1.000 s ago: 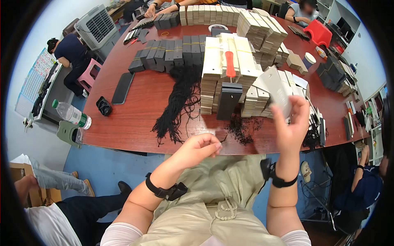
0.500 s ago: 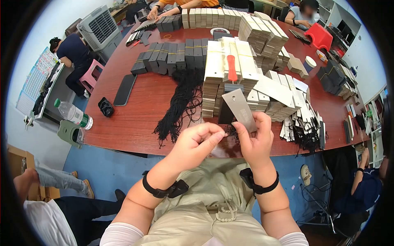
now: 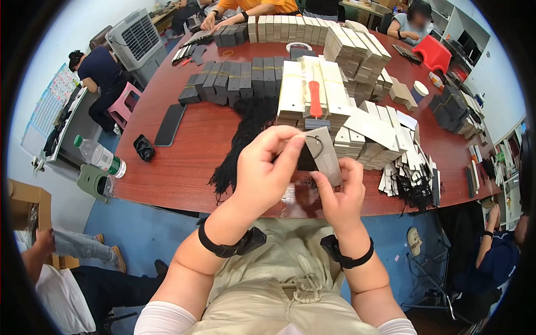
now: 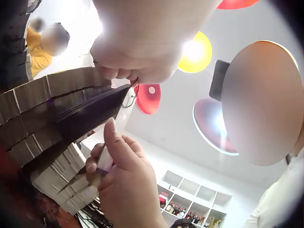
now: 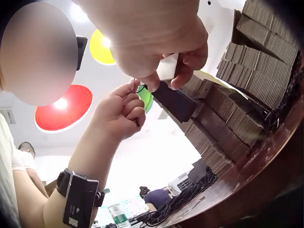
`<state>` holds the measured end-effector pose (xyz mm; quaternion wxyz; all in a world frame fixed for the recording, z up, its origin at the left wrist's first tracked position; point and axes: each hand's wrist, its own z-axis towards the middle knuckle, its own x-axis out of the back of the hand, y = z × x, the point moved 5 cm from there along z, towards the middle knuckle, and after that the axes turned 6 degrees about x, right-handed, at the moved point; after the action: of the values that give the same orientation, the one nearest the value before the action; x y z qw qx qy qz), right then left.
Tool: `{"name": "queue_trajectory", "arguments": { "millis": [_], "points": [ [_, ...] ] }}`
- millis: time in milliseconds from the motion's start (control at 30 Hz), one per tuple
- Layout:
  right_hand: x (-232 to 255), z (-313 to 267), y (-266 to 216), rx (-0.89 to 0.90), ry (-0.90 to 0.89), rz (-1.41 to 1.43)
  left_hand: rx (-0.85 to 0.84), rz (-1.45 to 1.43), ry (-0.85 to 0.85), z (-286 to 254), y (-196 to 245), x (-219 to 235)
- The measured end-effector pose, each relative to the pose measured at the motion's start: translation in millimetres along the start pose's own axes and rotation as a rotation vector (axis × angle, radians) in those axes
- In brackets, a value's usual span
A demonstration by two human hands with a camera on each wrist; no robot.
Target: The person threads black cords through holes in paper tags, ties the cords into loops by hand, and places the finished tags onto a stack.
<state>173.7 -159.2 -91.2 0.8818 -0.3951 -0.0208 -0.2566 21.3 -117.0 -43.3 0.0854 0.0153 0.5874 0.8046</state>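
Between thumb and fingers, the right hand (image 3: 341, 195) holds a grey tag (image 3: 326, 159) upright, its printed face toward the head camera. The left hand (image 3: 267, 167) pinches a thin black cord (image 3: 316, 146) at the tag's upper left edge, where the cord curves across the tag near its top. In the right wrist view the cord (image 5: 137, 90) arcs from the left hand's fingertips beside the right hand's fingers. Behind the tag stand stacks of pale tags (image 3: 293, 89) with a red-handled tool (image 3: 315, 99) on them. A bundle of black cords (image 3: 241, 134) lies left of the stacks.
Dark banded stacks (image 3: 223, 81), a phone (image 3: 170, 125) and a small black case (image 3: 143, 147) lie on the left of the red table (image 3: 162, 178). A pile of tags with black cords (image 3: 410, 178) lies at right. A bottle (image 3: 100, 156) stands by the left edge.
The right hand has come leftward and down with the tag, bringing it before the body. The left hand has risen to the tag's top, and a cord now shows on it.
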Motion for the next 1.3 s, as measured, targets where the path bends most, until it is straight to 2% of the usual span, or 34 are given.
{"name": "queue_trajectory", "arguments": {
  "millis": [100,233,367,500,600,633,867,1067,1100,1200,1233,1300],
  "points": [
    [-1.0,-0.3,0.5,-0.003,0.001,-0.018,0.043,-0.109,0.027,-4.8,-26.5,14.6],
    [-3.7,2.8,-3.1,0.099,0.022,-0.182,0.260,-0.185,-0.066,-12.2,-50.8,22.0],
    [-18.4,13.8,-17.2,0.199,0.068,-0.319,0.263,-0.219,-0.216,-21.0,-61.8,21.3],
    [-30.5,22.2,-19.7,0.239,0.127,-0.306,0.230,-0.240,-0.125,-21.8,-62.8,18.6],
    [-29.1,23.5,-16.7,0.103,0.157,-0.236,0.259,-0.199,-0.157,-24.4,-65.5,21.6],
    [-27.4,24.1,-15.4,0.154,0.220,-0.195,0.263,-0.200,-0.171,-25.2,-65.4,21.2],
    [-18.5,12.6,-12.5,0.289,0.224,-0.178,0.227,-0.172,-0.149,-25.2,-62.0,21.4],
    [-3.2,17.0,-26.8,0.142,0.186,-0.154,0.187,-0.198,-0.190,-24.7,-62.3,18.0],
    [0.3,15.6,-28.3,0.155,0.170,-0.238,0.197,-0.194,-0.192,-25.1,-64.3,17.9],
    [4.6,16.3,-35.8,0.187,0.038,-0.206,0.183,-0.162,-0.190,-25.1,-65.5,17.9],
    [4.9,15.4,-36.4,0.102,-0.028,-0.129,0.171,-0.148,-0.189,-25.1,-64.8,17.9],
    [0.5,7.6,-21.1,-0.272,-0.074,0.354,0.189,-0.158,-0.228,-25.7,-65.0,15.8]
  ]
}}
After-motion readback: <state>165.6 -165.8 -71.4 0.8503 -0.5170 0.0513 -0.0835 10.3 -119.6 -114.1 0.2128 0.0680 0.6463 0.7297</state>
